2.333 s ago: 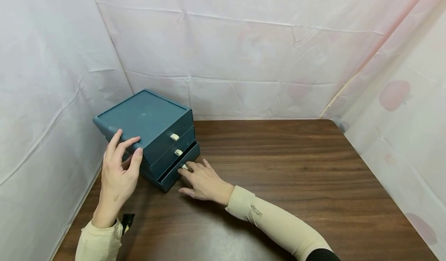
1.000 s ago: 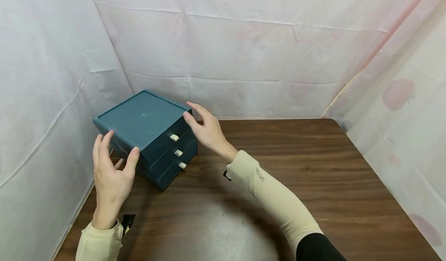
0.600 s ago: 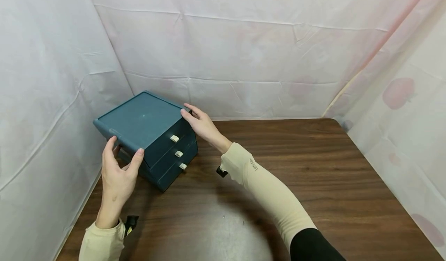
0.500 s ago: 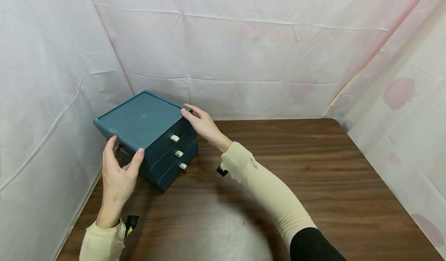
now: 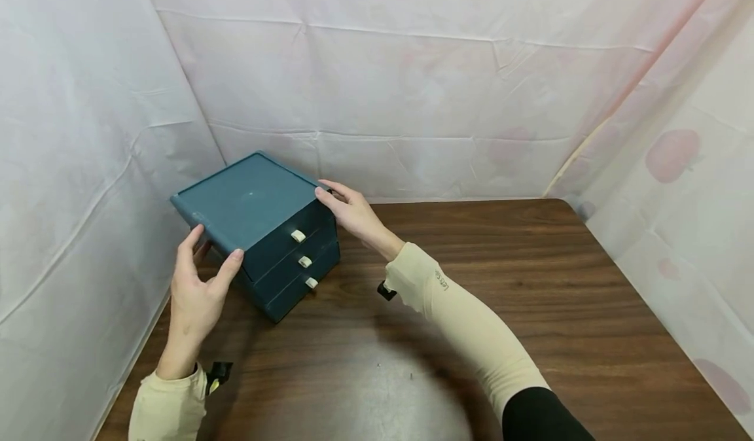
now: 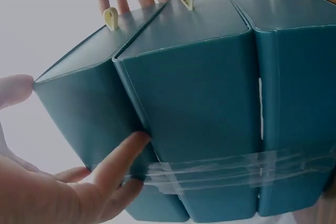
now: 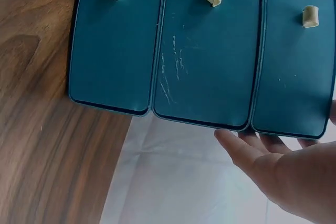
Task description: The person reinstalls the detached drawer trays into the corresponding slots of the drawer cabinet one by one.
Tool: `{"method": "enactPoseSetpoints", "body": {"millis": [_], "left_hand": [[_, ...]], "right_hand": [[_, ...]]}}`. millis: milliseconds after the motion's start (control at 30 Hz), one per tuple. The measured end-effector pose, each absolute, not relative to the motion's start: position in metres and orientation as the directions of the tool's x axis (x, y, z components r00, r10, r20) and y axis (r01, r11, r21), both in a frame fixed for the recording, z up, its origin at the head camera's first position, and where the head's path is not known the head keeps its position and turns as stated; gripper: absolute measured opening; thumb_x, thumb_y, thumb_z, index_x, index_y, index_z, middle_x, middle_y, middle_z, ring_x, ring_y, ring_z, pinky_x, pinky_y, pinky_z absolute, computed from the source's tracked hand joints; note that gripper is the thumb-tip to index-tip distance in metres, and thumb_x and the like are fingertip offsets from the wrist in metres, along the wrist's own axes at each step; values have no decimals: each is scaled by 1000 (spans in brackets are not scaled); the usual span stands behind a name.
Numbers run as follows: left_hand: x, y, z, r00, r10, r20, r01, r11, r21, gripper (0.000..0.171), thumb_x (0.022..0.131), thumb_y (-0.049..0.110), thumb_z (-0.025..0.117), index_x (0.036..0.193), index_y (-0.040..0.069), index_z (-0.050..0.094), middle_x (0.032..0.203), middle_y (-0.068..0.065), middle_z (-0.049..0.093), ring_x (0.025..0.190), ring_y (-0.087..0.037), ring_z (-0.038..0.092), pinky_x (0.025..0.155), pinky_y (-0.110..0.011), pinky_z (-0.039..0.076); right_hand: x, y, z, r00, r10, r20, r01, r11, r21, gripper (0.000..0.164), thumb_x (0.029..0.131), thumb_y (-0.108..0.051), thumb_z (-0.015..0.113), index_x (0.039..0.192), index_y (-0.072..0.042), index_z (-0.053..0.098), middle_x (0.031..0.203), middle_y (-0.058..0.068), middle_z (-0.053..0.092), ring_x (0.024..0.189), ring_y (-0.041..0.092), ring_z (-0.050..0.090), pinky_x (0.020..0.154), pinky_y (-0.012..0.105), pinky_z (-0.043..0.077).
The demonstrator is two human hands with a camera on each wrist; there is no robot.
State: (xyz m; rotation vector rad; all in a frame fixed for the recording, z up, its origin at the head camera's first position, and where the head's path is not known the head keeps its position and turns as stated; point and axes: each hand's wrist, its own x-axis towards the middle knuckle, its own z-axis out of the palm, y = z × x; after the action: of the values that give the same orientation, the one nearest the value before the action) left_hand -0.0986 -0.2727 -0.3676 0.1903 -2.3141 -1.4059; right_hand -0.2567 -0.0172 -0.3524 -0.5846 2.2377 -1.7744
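Note:
A dark teal three-drawer storage box [image 5: 247,199] stands angled at the table's left, its drawers pushed in. Small cream pull loops mark the drawer fronts [image 7: 205,66], and clear tape [image 6: 220,171] wraps its side. My left hand [image 5: 200,290] grips the left side: the thumb is at the top front corner, the fingers lie along the side wall. My right hand [image 5: 359,218] grips the upper right front corner, thumb over the top edge. Its other fingers reach round the far side, partly hidden in the head view.
The box rests on a brown wood-grain table [image 5: 501,297]. Pale cloth sheets [image 5: 400,101] hang behind it and along both sides, close to the box at the left. Black straps with small devices show at both wrists.
The right hand pushed the bottom drawer in, left its loop and moved up to the box's right corner. Since half a second ago, the box has turned and shifted slightly right between both hands.

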Motion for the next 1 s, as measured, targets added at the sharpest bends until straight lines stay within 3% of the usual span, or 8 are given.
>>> {"method": "enactPoseSetpoints", "body": {"millis": [133, 233, 367, 667, 867, 1000], "left_hand": [[-107, -275, -366, -934, -246, 260, 139, 421, 897, 82, 103, 23, 70, 171, 26, 25, 174, -7, 30, 159, -34, 35, 104, -21, 40], [-116, -277, -367, -957, -171, 235, 168, 332, 928, 81, 104, 18, 69, 171, 25, 23, 174, -9, 29, 161, -33, 31, 110, -15, 40], [-130, -279, -368, -968, -66, 241, 222, 210, 952, 79, 104, 12, 68, 171, 20, 25, 174, -13, 27, 161, -34, 27, 102, -6, 45], [-161, -266, -369, -963, 118, 243, 257, 124, 958, 76, 107, 10, 62, 171, 16, 23, 178, -16, 17, 163, -42, 18, 97, -10, 53], [-176, -249, -370, -948, 209, 240, 265, 101, 959, 75, 108, 11, 59, 172, 14, 20, 179, -14, 17, 164, -42, 15, 100, -12, 52], [-183, -240, -370, -930, 253, 268, 306, 124, 944, 74, 108, 11, 57, 172, 13, 20, 179, -12, 18, 164, -41, 18, 107, -9, 44]], "right_hand": [[-254, 1, -352, -898, -436, 50, -136, 167, -977, 55, 110, -47, 56, 162, -31, 47, 170, 7, 40, 157, 27, 42, 118, 53, 49], [-251, 16, -353, -900, -435, 39, -119, 160, -980, 56, 111, -44, 57, 163, -28, 46, 170, 8, 42, 156, 27, 44, 118, 53, 50], [-246, 34, -353, -903, -428, 38, -122, 170, -978, 56, 111, -42, 57, 164, -27, 44, 167, 9, 45, 153, 29, 47, 115, 52, 52], [-229, 67, -357, -950, -308, 42, -105, 191, -976, 56, 110, -43, 59, 163, -29, 46, 162, 14, 50, 144, 36, 57, 111, 52, 55], [-215, 87, -359, -974, -219, 56, -97, 179, -979, 57, 110, -41, 59, 163, -26, 46, 166, 16, 44, 148, 36, 52, 110, 55, 55], [-205, 100, -358, -981, -184, 55, -88, 176, -981, 57, 109, -42, 60, 162, -26, 47, 165, 17, 46, 146, 38, 54, 109, 55, 56]]}}
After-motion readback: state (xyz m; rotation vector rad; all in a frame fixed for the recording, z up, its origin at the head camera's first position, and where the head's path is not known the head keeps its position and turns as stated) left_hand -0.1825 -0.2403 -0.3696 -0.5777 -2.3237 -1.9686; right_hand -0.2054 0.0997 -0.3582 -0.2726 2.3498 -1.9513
